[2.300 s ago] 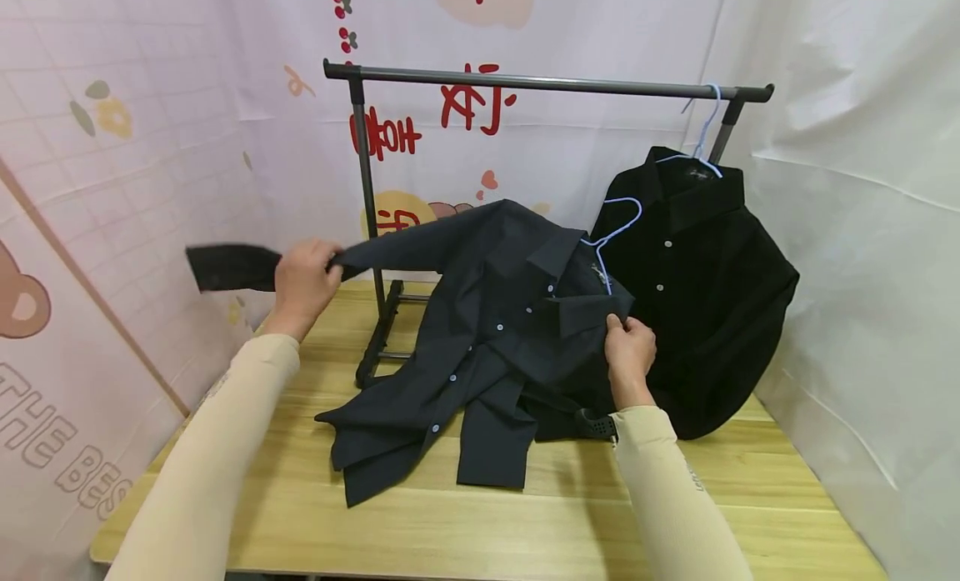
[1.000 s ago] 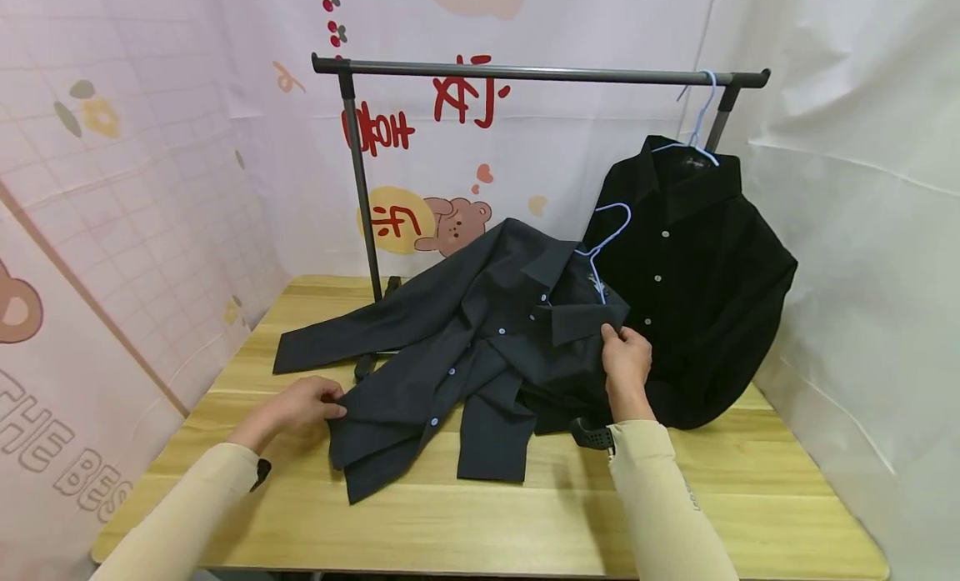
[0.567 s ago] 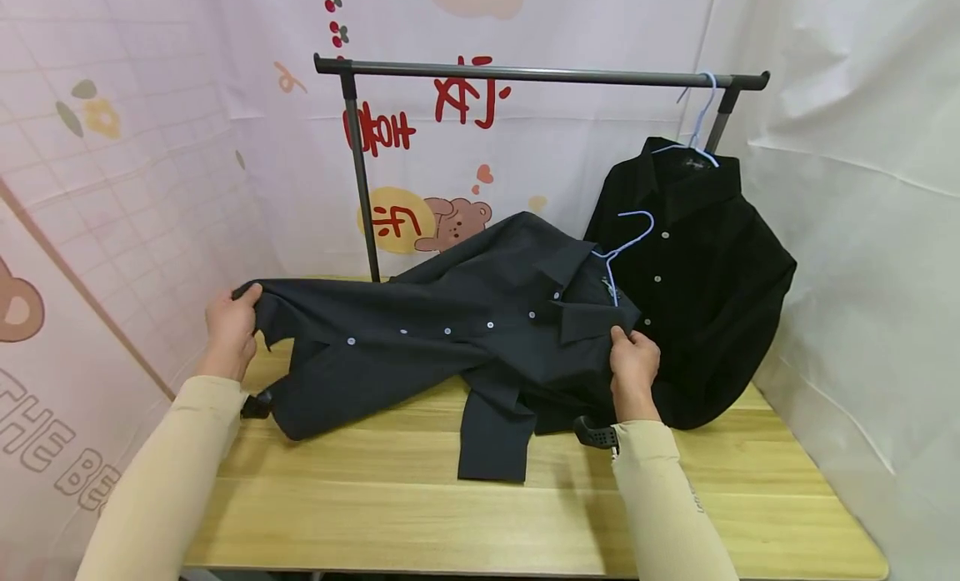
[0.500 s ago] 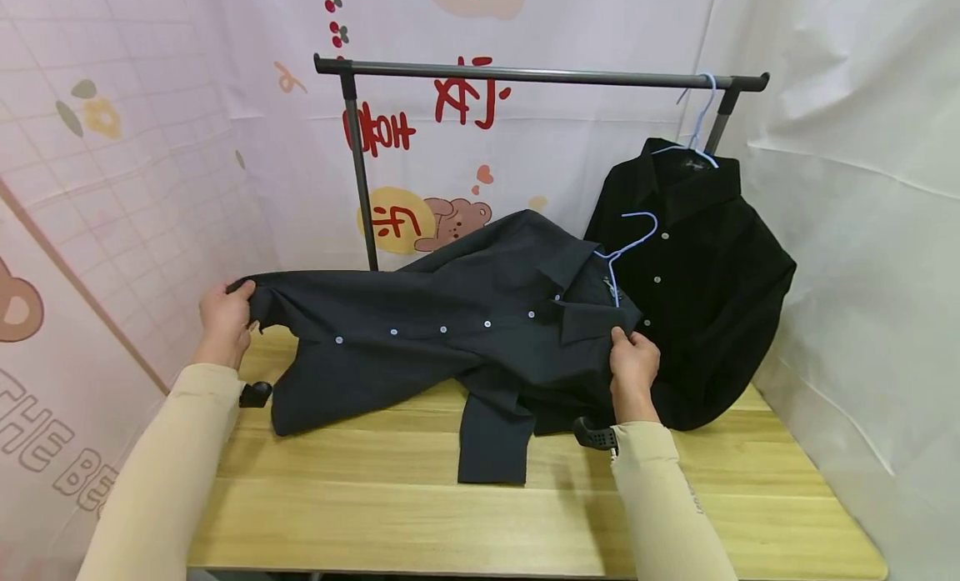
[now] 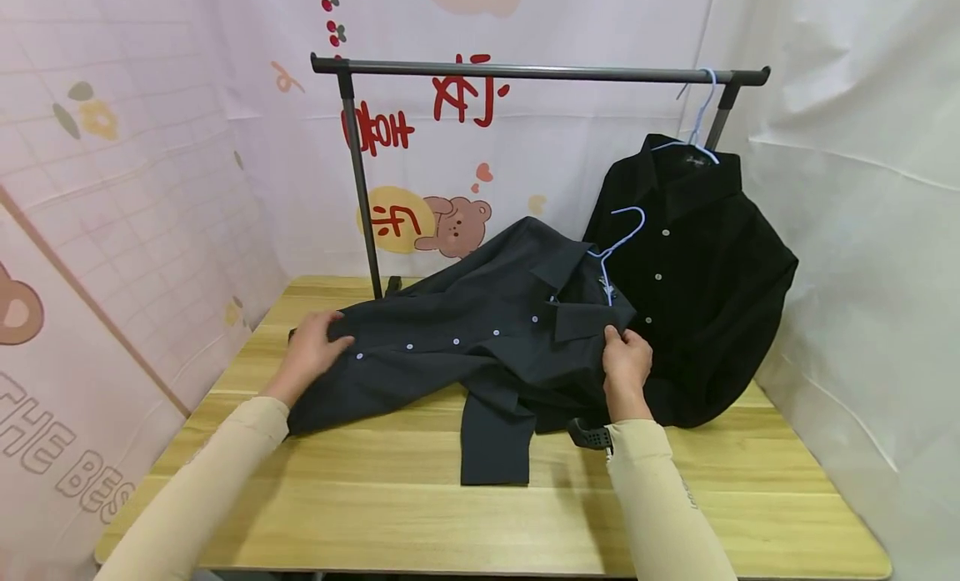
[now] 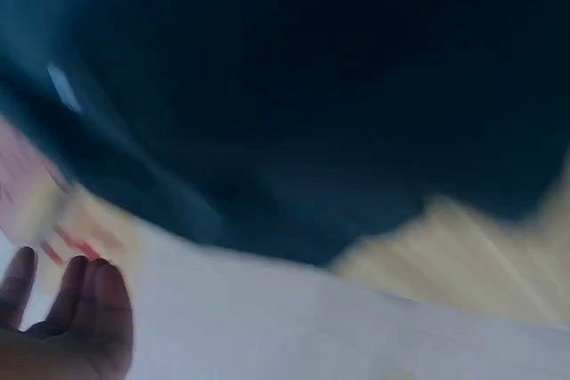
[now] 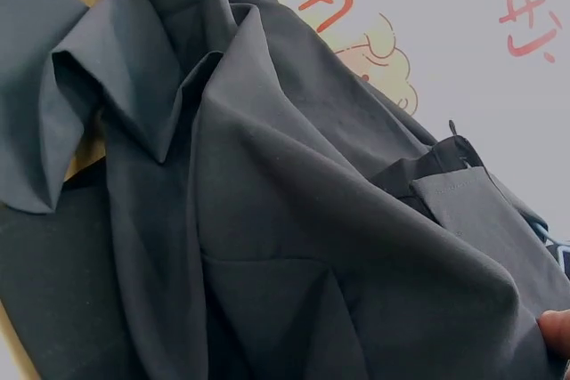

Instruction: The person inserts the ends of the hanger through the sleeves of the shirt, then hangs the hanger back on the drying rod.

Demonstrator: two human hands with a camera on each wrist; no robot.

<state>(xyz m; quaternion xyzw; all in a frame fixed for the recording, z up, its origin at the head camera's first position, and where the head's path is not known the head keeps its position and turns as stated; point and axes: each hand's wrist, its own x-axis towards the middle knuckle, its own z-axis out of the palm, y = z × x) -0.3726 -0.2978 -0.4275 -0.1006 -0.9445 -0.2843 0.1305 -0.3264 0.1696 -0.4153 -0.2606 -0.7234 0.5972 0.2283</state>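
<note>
A dark grey button-up shirt lies spread across the table, its body stretched to the left and one sleeve hanging toward the front. From its collar sticks the hook of a light blue hanger. My right hand pinches the shirt near the collar and shoulder; only a fingertip of that hand shows in the right wrist view. Over the shirt's hem end, my left hand has thumb and fingers apart. The left wrist view is blurred, with the left hand holding nothing beside the dark cloth.
Behind stands a dark metal clothes rack. At its right end a black shirt hangs on another light blue hanger, close behind my right hand. Pale printed curtains enclose the wooden table at the back and sides.
My left hand moved from the sleeve to the hem, pulled the shirt body out leftward, then let go and came back right. My right hand keeps its grip near the collar.
</note>
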